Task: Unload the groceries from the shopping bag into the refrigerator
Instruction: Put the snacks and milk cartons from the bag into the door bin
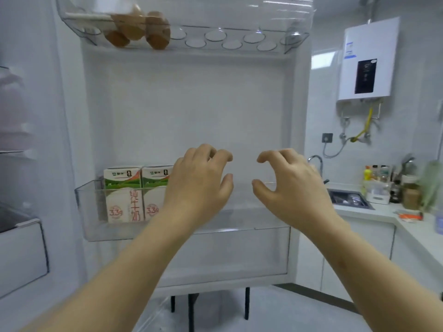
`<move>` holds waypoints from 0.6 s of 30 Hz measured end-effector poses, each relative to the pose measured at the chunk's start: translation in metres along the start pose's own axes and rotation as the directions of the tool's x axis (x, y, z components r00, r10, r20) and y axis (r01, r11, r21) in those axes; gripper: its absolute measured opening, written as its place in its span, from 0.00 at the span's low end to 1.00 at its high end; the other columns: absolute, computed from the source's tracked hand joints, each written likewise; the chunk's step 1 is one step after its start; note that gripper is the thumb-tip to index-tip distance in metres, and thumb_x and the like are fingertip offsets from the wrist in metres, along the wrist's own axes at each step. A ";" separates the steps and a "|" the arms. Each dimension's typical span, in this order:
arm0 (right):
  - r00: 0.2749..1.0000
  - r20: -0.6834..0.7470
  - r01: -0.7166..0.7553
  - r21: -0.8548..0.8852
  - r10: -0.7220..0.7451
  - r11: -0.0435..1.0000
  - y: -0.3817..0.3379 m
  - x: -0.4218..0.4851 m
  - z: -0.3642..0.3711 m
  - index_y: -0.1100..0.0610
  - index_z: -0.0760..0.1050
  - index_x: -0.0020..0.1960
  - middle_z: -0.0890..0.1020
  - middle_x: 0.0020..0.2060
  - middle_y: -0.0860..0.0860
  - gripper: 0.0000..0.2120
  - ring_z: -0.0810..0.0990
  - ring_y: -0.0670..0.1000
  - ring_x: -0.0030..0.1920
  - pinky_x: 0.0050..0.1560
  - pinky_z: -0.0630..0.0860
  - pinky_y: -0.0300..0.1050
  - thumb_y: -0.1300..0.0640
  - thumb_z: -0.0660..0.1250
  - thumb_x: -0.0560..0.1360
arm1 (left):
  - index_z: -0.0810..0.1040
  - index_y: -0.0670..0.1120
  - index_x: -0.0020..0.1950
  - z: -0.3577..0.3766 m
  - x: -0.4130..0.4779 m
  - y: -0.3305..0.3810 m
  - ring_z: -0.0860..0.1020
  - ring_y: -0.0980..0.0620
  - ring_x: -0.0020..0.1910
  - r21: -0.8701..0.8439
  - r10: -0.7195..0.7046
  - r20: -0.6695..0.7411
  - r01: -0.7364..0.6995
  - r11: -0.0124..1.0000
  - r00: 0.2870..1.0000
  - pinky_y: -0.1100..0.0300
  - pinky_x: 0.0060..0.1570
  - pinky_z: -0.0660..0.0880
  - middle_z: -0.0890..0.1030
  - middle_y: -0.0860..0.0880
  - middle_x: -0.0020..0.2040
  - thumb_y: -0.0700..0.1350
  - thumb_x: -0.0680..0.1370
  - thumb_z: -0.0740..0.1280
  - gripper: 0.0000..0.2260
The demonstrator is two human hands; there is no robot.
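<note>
Both hands, left hand [199,185] and right hand [290,188], hovered empty before the refrigerator door shelf [263,228], fingers [223,155] loosely curled, grasping nothing. Two upright milk cartons [124,195] stood at its left end, nearest the left hand. No shopping bag showed.

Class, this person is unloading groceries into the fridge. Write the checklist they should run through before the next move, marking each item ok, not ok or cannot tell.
1. Left hand free: ok, it holds nothing.
2. Right hand free: ok, it holds nothing.
3. Milk cartons upright: ok, two stand side by side at the left end of the door bin.
4. Room in the door bin: ok, there is bare space to the right of the cartons.
5. Spare cups in the egg tray: ok, several show empty beside the eggs.
6. Shopping bag within reach: cannot tell, it is out of view.
</note>
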State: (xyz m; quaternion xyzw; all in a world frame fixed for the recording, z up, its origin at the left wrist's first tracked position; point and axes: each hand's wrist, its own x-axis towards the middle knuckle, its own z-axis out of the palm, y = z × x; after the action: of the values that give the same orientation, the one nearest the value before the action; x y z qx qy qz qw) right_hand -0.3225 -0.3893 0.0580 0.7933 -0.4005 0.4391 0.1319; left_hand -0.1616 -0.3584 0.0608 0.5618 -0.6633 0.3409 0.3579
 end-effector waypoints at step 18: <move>0.809 -0.044 -0.542 -0.442 0.586 0.715 0.182 -0.214 -0.166 0.46 0.66 0.65 0.70 0.63 0.45 0.19 0.66 0.47 0.63 0.63 0.61 0.43 0.47 0.61 0.75 | 0.79 0.45 0.51 0.105 -0.040 0.323 0.79 0.44 0.44 -0.607 0.441 0.120 -0.286 0.742 0.889 0.52 0.39 0.76 0.80 0.45 0.46 0.45 0.68 0.72 0.13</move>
State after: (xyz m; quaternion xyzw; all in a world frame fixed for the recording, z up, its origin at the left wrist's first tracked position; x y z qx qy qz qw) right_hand -0.6203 -0.3024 -0.0437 0.6038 -0.7167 0.3174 0.1447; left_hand -0.4867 -0.3838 -0.0435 0.3253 -0.8723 0.1134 0.3471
